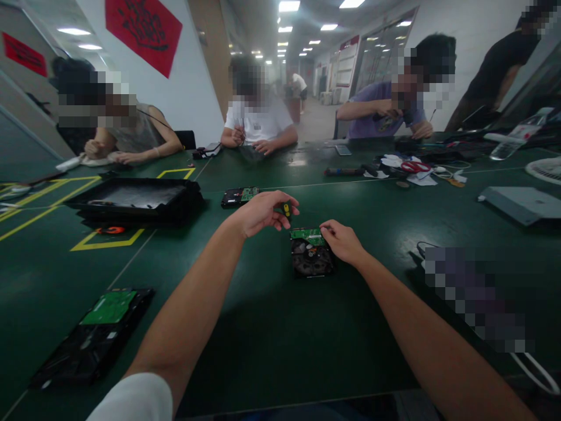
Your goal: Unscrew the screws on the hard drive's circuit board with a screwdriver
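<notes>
In front of me a hard drive point(312, 257) lies flat on the green table, its green circuit board on the far half. My right hand point(345, 241) is closed at the drive's far right edge, thumb and fingers pinching that corner. My left hand point(266, 214) is above the drive's far left corner, fingers curled around a small black-and-yellow screwdriver point(287, 209). Only part of its handle shows; the tip cannot be made out. Beyond my left wrist lies another hard drive point(236, 197), and a third, larger-looking hard drive point(92, 333) rests at the near left.
A black tray point(131, 214) stands at the left, with an orange-handled tool point(111, 230) before it. At right are a grey box point(523, 204), a power cord point(532, 371) and a water bottle point(512, 143). Several people sit across the table point(272, 351).
</notes>
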